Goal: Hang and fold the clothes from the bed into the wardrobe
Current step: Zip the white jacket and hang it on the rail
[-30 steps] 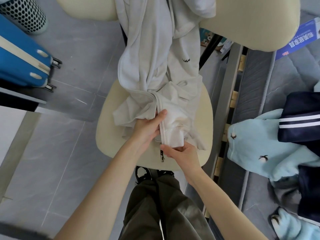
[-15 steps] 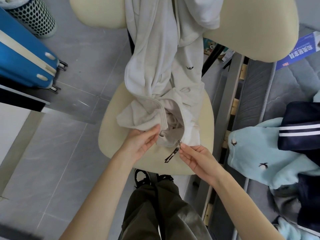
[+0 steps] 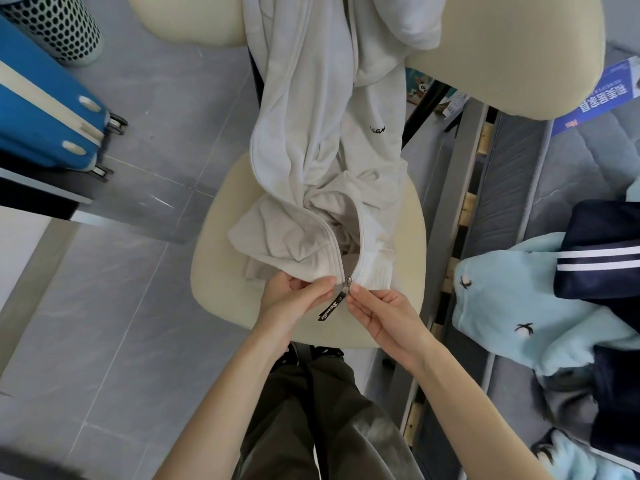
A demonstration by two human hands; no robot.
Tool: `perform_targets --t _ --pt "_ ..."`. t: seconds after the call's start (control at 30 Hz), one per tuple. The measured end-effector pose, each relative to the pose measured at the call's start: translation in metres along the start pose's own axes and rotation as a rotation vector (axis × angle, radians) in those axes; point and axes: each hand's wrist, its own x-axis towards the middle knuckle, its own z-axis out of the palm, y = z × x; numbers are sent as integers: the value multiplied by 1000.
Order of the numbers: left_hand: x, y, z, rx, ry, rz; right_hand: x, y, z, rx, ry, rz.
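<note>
Now the hoodie (image 3: pixel 322 140) hangs from the chair back (image 3: pixel 519 46) with its hem bunched on the chair seat (image 3: pixel 221 271), off the bed (image 3: pixel 554 174) and nowhere near a wardrobe, which is not in view. Half a second ago its two front edges gaped apart at the hem. They now meet at the zipper slider (image 3: pixel 348 281), with the black pull tab (image 3: pixel 329 308) dangling below. The left hand (image 3: pixel 294 299) pinches the ribbed hem on its side, thumb and forefinger closed on the cloth. A second ago it gripped the fabric higher up. The right hand (image 3: pixel 384 317) pinches the opposite hem end right at the slider, fingertips together on it. Whether the zipper pin is seated in the slider is too small to tell.

This looks like the start of zipping the front shut, so the garment is being readied rather than put away. Hanging or folding it is not yet done.

On the bed to the right lie a light blue garment (image 3: pixel 502 299) and a navy striped garment (image 3: pixel 606 244), seemingly waiting their turn. A blue suitcase (image 3: pixel 41 109) and a perforated bin (image 3: pixel 59 26) stand on the floor at left.
</note>
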Motion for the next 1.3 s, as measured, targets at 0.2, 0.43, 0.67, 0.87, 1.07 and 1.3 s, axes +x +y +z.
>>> perform_targets --t 0.2,0.43,0.67,0.87,1.07,1.3 --pt "-1 0 1 8 1 35 0 -4 0 -33 31 25" --pt "-2 -2 3 115 23 92 0 -4 1 -15 57 42" --pt "-2 -6 -2 406 -5 185 0 0 0 -79 121 42" --pt "3 -16 4 348 -10 41 1 -1 1 -99 158 43" --pt "6 -21 3 245 -127 -27 4 -6 2 -92 137 83" --pt "6 -23 -4 281 0 16 4 -6 4 -69 143 102"
